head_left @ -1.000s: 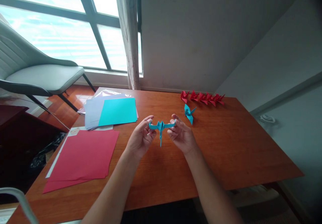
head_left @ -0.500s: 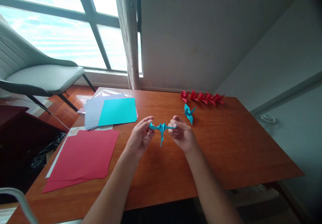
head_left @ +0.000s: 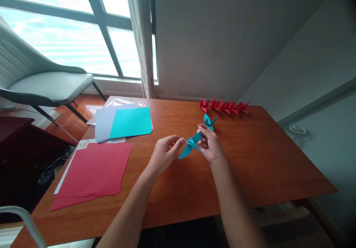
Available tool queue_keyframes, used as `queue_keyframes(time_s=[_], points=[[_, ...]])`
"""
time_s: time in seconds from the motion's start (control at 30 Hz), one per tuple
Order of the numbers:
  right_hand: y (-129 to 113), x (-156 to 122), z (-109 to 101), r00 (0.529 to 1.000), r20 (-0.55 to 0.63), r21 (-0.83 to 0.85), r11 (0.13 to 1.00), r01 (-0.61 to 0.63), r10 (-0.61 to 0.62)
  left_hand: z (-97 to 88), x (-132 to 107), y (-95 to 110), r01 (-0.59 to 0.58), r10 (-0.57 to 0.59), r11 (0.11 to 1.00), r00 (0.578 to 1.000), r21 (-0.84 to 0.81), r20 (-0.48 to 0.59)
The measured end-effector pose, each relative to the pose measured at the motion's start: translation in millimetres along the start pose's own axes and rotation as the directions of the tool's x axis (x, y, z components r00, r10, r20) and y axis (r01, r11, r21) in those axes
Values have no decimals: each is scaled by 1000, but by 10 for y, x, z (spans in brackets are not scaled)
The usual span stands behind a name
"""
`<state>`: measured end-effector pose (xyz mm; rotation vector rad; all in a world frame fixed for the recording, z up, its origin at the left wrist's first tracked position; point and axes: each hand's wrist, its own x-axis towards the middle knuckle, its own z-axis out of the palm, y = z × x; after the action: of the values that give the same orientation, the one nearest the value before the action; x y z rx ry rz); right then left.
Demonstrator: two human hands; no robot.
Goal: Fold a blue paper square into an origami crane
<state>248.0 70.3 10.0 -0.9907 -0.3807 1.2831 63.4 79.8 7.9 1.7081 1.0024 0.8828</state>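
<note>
A blue origami crane (head_left: 190,143) is tilted above the table, its wings spread. My right hand (head_left: 210,144) pinches the tip of one wing between thumb and fingers. Just left of the crane, my left hand (head_left: 167,151) is open, its fingers curved and the thumb a little apart from the paper. Behind my right hand lies a second blue origami crane (head_left: 208,121), partly covered by the fingers.
Several red origami cranes (head_left: 224,107) stand in a row along the back edge of the wooden table (head_left: 267,159). Blue paper (head_left: 130,122) lies on pale sheets at the back left, with red paper (head_left: 94,170) nearer me. A chair (head_left: 50,86) stands by the window.
My left hand has let go of its wing and moved slightly away. The held crane has turned and tilted, shifting right with my right hand, which still grips the other wing.
</note>
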Motion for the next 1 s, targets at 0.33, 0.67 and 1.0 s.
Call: queue_keyframes(time_s=[0.33,0.67,1.0], points=[[33,15,-16,994,-51,-74,993,90,-94,46,5,-45,42,-34,999,982,-35,186],[96,-7,-7,837,-93,-370,799,474,-540,53,19,18,270,-295,869,955,-415,4],[238,-290,65,668,399,-655,314,687,-629,139,22,-80,249,-340,840,934,-481,-110]])
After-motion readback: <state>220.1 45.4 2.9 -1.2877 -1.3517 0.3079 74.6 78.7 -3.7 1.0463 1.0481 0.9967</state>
